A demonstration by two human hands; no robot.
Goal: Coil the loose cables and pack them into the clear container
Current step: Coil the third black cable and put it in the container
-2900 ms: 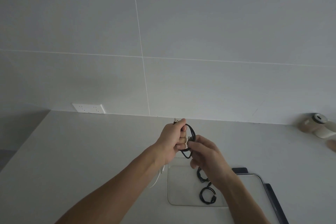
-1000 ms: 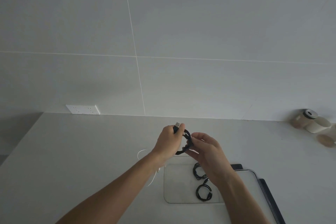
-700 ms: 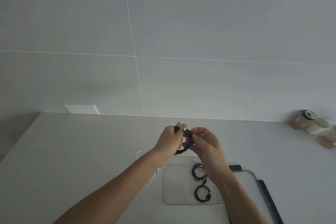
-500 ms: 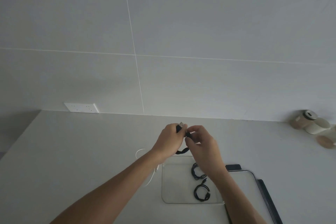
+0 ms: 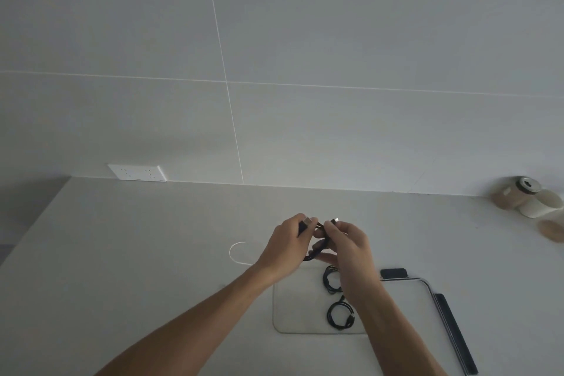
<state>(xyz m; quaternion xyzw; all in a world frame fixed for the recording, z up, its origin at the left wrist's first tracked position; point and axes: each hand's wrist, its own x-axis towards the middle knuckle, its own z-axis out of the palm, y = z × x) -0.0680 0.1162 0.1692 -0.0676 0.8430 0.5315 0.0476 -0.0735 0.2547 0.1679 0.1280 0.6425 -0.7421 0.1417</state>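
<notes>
Both hands hold a small coiled black cable (image 5: 317,249) above the white table. My left hand (image 5: 287,246) grips the coil's left side, with one plug showing at its fingertips. My right hand (image 5: 348,246) pinches the other plug end at the coil's upper right. Below them the clear container (image 5: 293,314) lies on the table with two coiled black cables inside, one (image 5: 331,279) at the back and one (image 5: 340,316) nearer me. A loose white cable (image 5: 236,253) loops on the table to the left of my left wrist.
A container lid (image 5: 427,287) with a metal-looking rim lies right of the container, with a dark strip (image 5: 454,333) beside it. A wall socket (image 5: 137,172) sits at the back left. Round beige and white containers (image 5: 528,200) stand at the far right by the wall.
The coil stays between both hands. My right hand has shifted from the coil's side to its upper right and now pinches the free plug end; both plugs now show on top.
</notes>
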